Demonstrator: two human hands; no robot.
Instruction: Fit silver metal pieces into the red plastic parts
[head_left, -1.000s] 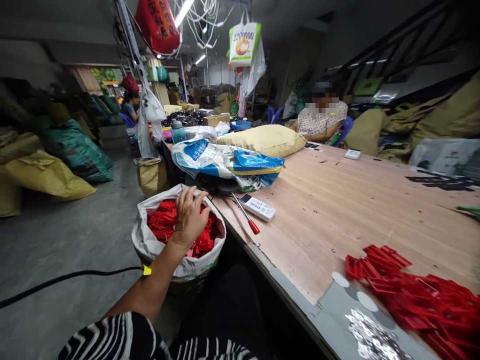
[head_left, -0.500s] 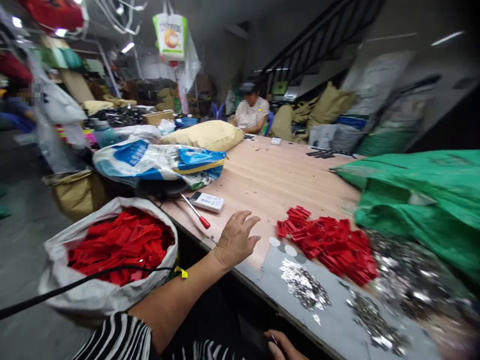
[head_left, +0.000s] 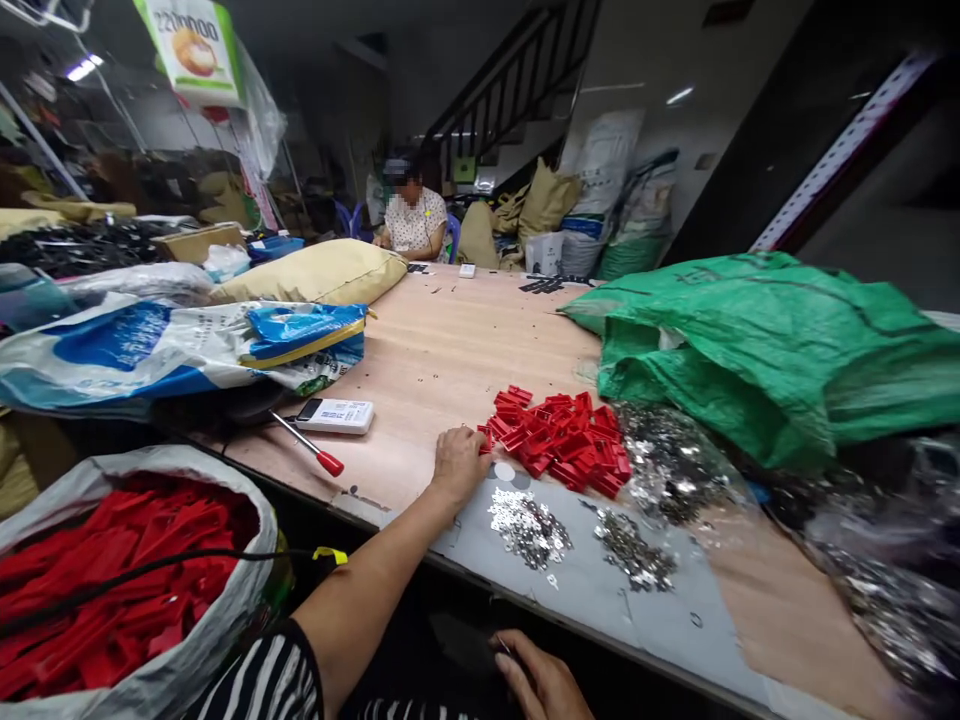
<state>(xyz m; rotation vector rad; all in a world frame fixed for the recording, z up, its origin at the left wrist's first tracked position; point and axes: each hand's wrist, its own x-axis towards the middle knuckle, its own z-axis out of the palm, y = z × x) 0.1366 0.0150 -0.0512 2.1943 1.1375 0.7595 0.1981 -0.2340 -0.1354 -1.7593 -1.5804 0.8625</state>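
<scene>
Centre frame, the left hand (head_left: 457, 465) closes its grip on the red plastic clips (head_left: 559, 440) on the tabletop (head_left: 450, 350), apparently picking; the right hand (head_left: 544, 685), at the bottom edge, has a grip I cannot tell.

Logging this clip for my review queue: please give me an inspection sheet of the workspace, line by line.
Surface: plywood table, with a grey sheet at its near edge.
Job's things: red plastic pieces heaped on the table; metal bits in small heaps beside them; white sack of more red pieces at lower left.
Clutter: green bag, blue-white sack, tan sack, white handset, red-handled screwdriver.
Hands: left hand touches the heap's near-left edge; right hand is low by the table edge; grip unclear on both.
Cables: black cable with yellow tag crosses the sack.
Surroundings: seated person, staircase, stacked sacks.
</scene>
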